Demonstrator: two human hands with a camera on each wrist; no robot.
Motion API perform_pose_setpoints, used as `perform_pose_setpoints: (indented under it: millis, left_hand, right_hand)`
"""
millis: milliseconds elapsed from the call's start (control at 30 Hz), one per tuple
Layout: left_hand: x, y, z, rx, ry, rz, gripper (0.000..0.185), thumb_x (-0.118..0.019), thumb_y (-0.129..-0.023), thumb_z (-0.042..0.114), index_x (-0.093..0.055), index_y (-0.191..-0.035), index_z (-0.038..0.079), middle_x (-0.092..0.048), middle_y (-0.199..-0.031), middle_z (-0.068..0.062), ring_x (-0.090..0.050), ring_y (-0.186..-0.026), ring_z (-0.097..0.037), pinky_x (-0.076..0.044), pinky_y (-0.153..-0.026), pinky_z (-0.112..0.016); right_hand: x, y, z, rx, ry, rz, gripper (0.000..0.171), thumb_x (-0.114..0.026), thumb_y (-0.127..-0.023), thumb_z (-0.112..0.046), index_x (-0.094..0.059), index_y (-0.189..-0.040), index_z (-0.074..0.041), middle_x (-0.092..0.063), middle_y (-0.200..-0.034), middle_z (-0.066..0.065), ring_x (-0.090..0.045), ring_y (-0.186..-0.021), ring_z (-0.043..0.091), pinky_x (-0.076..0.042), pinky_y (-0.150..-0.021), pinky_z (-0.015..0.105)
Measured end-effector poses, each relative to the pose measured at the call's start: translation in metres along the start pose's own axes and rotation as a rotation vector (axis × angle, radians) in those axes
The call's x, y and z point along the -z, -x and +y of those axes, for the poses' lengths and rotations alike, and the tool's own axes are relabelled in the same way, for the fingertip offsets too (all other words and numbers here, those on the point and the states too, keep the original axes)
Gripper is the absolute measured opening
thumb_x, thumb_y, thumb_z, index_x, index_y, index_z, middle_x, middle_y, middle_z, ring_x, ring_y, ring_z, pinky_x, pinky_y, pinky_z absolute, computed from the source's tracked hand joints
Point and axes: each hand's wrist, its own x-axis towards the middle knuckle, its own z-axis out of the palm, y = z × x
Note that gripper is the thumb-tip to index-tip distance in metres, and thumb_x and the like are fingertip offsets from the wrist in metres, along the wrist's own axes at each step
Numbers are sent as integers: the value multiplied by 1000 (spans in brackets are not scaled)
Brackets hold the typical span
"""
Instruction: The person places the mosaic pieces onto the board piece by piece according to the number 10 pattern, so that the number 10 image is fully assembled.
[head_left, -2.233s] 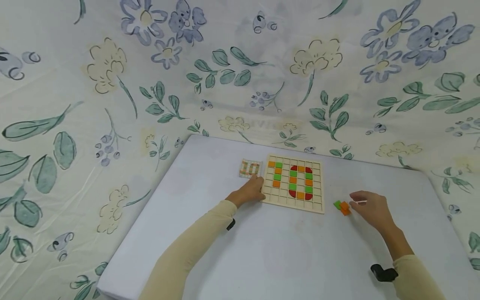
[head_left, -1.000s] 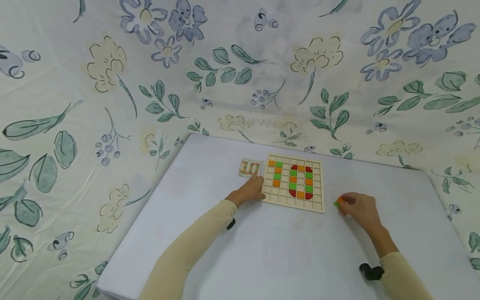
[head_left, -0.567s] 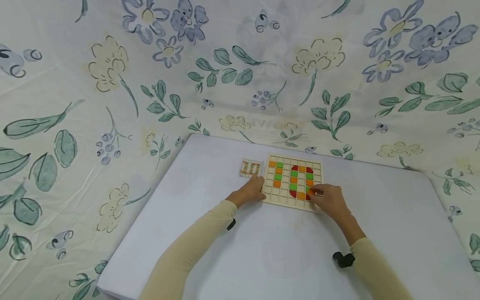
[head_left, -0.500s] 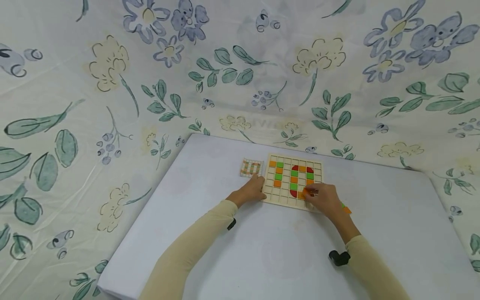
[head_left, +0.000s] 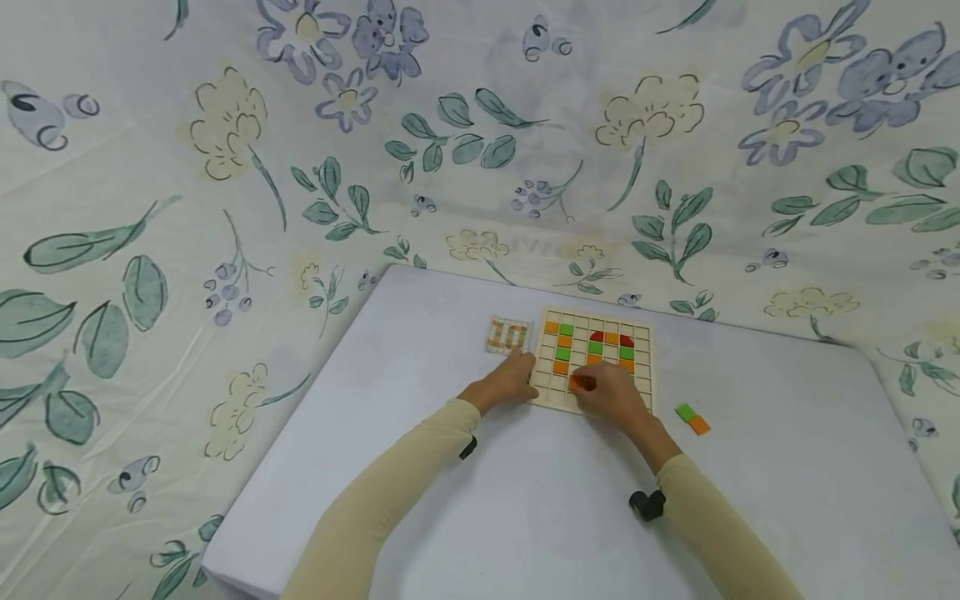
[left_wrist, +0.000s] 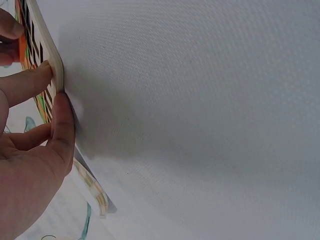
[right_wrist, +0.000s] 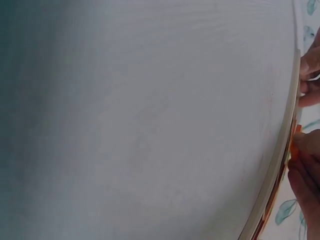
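Note:
A square wooden grid board (head_left: 581, 342) lies on the white table, with green, orange and red tiles in some of its cells. At its left edge my left hand (head_left: 498, 383) holds it; the left wrist view shows the thumb on top and a finger along the board's side (left_wrist: 56, 62). Over the board's lower middle, my right hand (head_left: 615, 398) pinches an orange tile (head_left: 577, 383), which also shows in the right wrist view as an orange piece (right_wrist: 295, 147). That hand hides several of the lower tiles. Whether the pinched tile touches the board I cannot tell.
A small pattern card (head_left: 510, 335) lies just left of the board, near my left fingertips. Right of the board are a loose green tile (head_left: 686, 412) and a loose orange tile (head_left: 699, 425). Flower-printed cloth (head_left: 480, 183) hangs behind the table.
My right hand took an orange tile from the loose pile at the right and has carried it left over the board. The left hand has stayed at the board's edge.

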Motion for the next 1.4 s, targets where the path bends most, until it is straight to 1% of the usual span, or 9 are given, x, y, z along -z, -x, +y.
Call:
perform_pose_setpoints:
  millis: [367, 433, 600, 767, 967, 1067, 1200, 1333, 1400]
  left_hand:
    - [-3, -3, -5, -11, -12, 1, 41, -74, -87, 12, -51, -118, -1, -42, -108, -10, -47, -86, -18, -43, -75, -28]
    - [-3, -3, -5, -17, -14, 1, 40, -74, -87, 12, -51, -117, -1, -42, -108, -10, -47, -87, -17, -43, -75, -28]
    - [-2, -3, -5, -23, -16, 14, 39, -74, -87, 12, -51, -116, -1, -40, -105, -8, -46, -86, -17, -42, -73, -27]
    - [-2, -3, -6, -35, -5, 20, 38, -74, -86, 9, -52, -115, -2, -39, -101, -8, -46, -84, -17, -42, -71, -27]
    - [-3, -4, -6, -34, -14, 19, 36, -74, -87, 11, -52, -112, -1, -39, -101, -8, -46, -83, -17, -42, -70, -26]
    - [-3, -5, -7, -42, -22, 22, 34, -74, -87, 11, -52, -110, 0, -39, -101, -8, -45, -83, -17, -42, -70, -27]
    - [-4, -4, -6, -46, -27, 14, 34, -74, -87, 11, -52, -110, 0, -39, -101, -8, -45, -83, -17, -42, -71, -27]
    - [-3, -1, -4, -31, -26, 13, 35, -73, -88, 11, -52, -114, -1, -39, -101, -8, -45, -84, -17, -42, -72, -28]
    - [-3, -1, -3, -29, -29, 16, 37, -73, -88, 12, -52, -115, -2, -40, -102, -8, -45, -85, -17, -42, -73, -27]
  right_hand:
    - [-4, -3, 1, 25, -18, -8, 24, -76, -82, -8, -75, -106, -4, -71, -98, 7, -59, -87, 21, -52, -83, 38]
    - [-3, -5, 0, 32, -9, -22, 22, -76, -82, -8, -76, -104, -5, -70, -95, 6, -58, -85, 21, -52, -80, 37]
    - [0, -10, -3, 102, -2, -56, 13, -74, -83, -6, -77, -96, -3, -69, -86, 3, -57, -78, 19, -50, -71, 34]
    - [0, -12, -3, 146, 45, -86, 10, -71, -84, -4, -78, -90, -3, -70, -89, 3, -63, -87, 20, -53, -79, 35]
    - [3, -14, -7, 196, 111, -97, 8, -71, -85, -5, -78, -88, -2, -71, -86, 4, -64, -87, 21, -52, -82, 36]
    - [7, -14, -10, 196, 121, -120, 8, -71, -86, -6, -78, -86, -3, -71, -86, 4, -64, -88, 22, -52, -84, 37]
    - [10, -13, -12, 163, 119, -180, 12, -72, -85, -6, -77, -96, -3, -71, -93, 4, -63, -93, 22, -51, -87, 37]
    - [10, -13, -12, 194, 148, -208, 20, -74, -84, -7, -76, -103, -2, -67, -95, 5, -57, -91, 20, -50, -84, 34]
    - [10, -13, -12, 211, 165, -210, 18, -75, -84, -7, -77, -101, -3, -64, -93, 4, -54, -89, 19, -50, -81, 32]
